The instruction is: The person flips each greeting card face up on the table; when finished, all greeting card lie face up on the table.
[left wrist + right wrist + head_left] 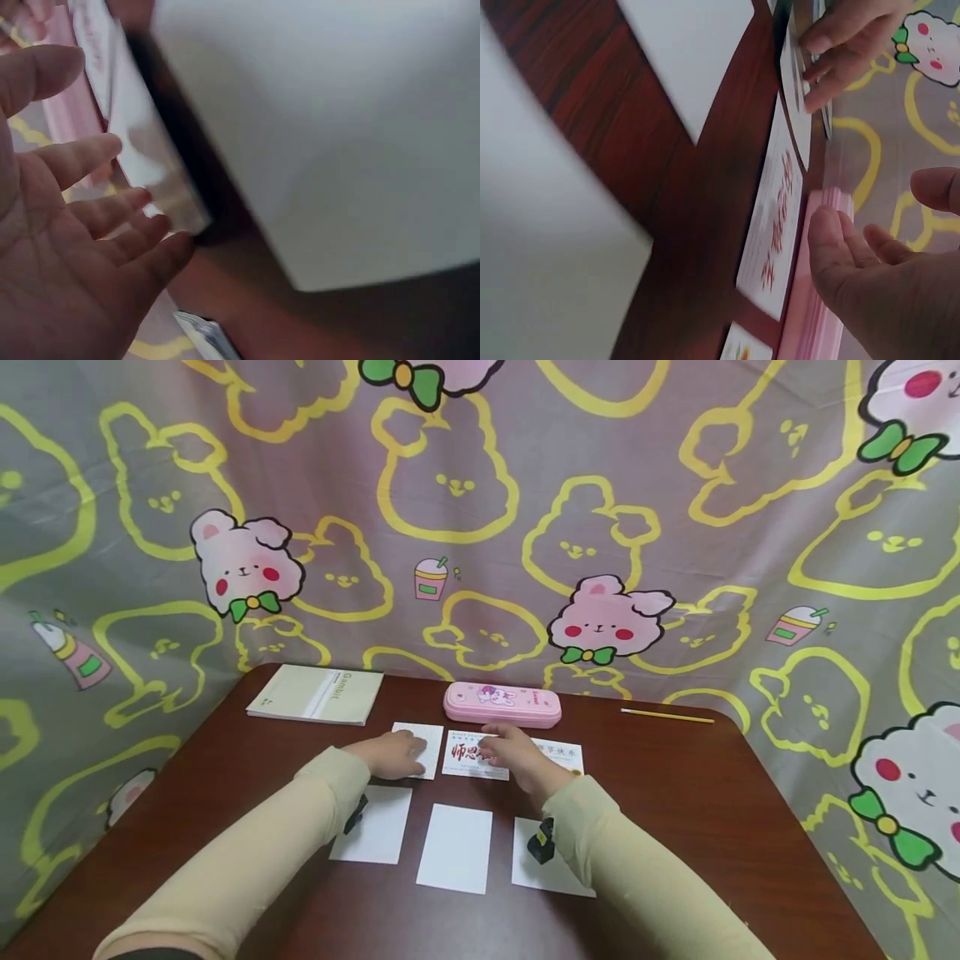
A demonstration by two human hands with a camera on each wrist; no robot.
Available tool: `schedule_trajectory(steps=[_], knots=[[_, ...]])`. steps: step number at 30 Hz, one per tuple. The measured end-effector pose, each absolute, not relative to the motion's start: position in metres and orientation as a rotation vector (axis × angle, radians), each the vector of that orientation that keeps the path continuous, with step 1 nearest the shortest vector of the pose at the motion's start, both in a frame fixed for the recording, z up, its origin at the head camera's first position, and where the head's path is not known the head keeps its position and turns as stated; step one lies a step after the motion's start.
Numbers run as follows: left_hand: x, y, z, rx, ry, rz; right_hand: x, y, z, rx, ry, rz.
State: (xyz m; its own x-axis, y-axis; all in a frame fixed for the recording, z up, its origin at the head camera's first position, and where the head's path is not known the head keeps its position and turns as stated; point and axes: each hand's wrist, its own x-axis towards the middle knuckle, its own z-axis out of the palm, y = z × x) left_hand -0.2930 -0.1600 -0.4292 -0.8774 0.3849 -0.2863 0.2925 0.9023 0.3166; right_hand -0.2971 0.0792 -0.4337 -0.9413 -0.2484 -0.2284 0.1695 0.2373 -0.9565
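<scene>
Three cards form a row across the table. My left hand [386, 755] is over the left card [428, 758], its fingers loosely spread; the left wrist view shows the fingertips close to it, but contact is unclear. The middle card [465, 753] carries large red characters. My right hand [527, 763] hovers between it and the right card [564, 752], hiding part of both, with relaxed fingers and nothing in them. Nearer me lie three blank white cards: one left [380, 828], one in the middle [454, 847], one right [558, 875], partly under my right wrist.
Behind the cards sits a pink pencil case [502, 706]. A pale notebook [315, 695] lies at the back left, and a yellow pencil [667, 716] at the back right. Patterned cloth [480, 568] hangs behind the brown table [675, 810].
</scene>
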Motion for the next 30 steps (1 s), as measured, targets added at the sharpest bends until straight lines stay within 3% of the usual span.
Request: schedule_trajectory(steps=[10,30], knots=[[-0.291,-0.170,-0.431,0.527,2.712,0.298,-0.292,0.037,-0.437,-0.140,1.893,-1.892],[-0.289,-0.175,-0.430,0.583,2.717,0.410,-0.290,0.002,-0.440,0.302,1.678,-2.054]])
